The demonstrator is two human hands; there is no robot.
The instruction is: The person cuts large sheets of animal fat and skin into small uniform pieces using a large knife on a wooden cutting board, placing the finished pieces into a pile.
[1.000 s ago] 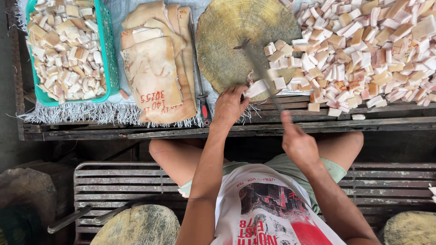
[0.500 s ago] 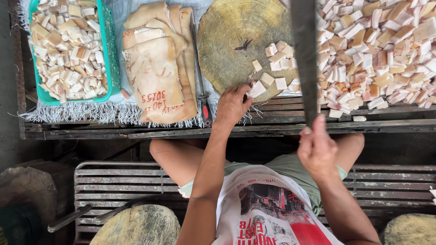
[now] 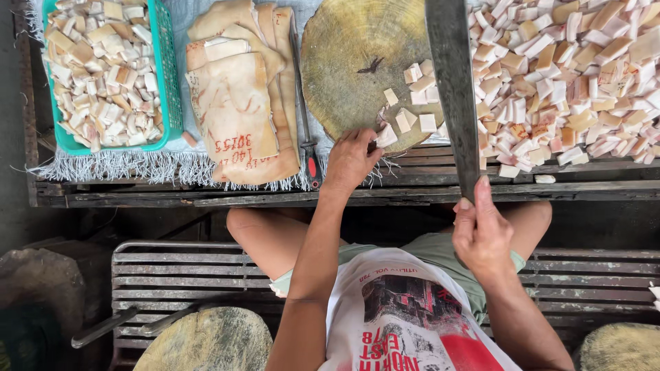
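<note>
At the near edge of the round chopping block (image 3: pixel 350 62), your left hand (image 3: pixel 352 159) presses its fingertips on a pale cut piece (image 3: pixel 386 137). Your right hand (image 3: pixel 481 230) is closed around the handle of the long cleaver (image 3: pixel 452 82), its blade raised over the block's right edge beside the heap of cut pieces (image 3: pixel 570 75).

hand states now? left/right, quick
Left hand: fingers on a cut piece at the chopping block edge, not closed around it.
Right hand: closed on the cleaver, blade raised.
</note>
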